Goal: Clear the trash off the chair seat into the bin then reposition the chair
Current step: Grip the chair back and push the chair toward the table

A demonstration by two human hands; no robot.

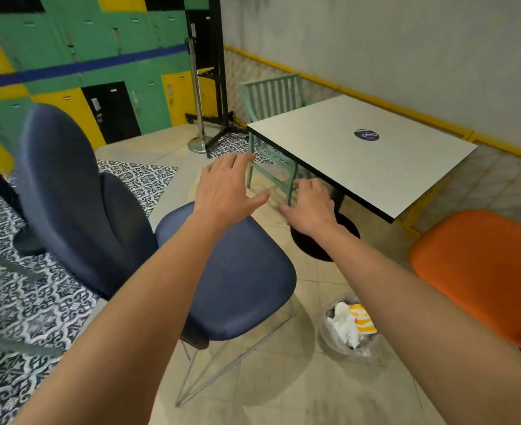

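A dark blue chair (241, 280) on thin wire legs stands in front of me, backrest to the left, and no trash shows on its seat. My left hand (225, 191) hovers open above the seat's far edge, fingers spread. My right hand (310, 207) is open too, held over the floor between the seat and the table. A small wire bin (349, 328) lined with a clear bag sits on the floor right of the chair, under my right forearm. It holds crumpled white paper and a yellow-and-white wrapper.
A white square table (360, 154) on a black pedestal stands ahead on the right, with a mint green chair (271, 96) behind it. An orange seat (480, 265) is at the right. Lockers, a metal post and a black stand fill the back.
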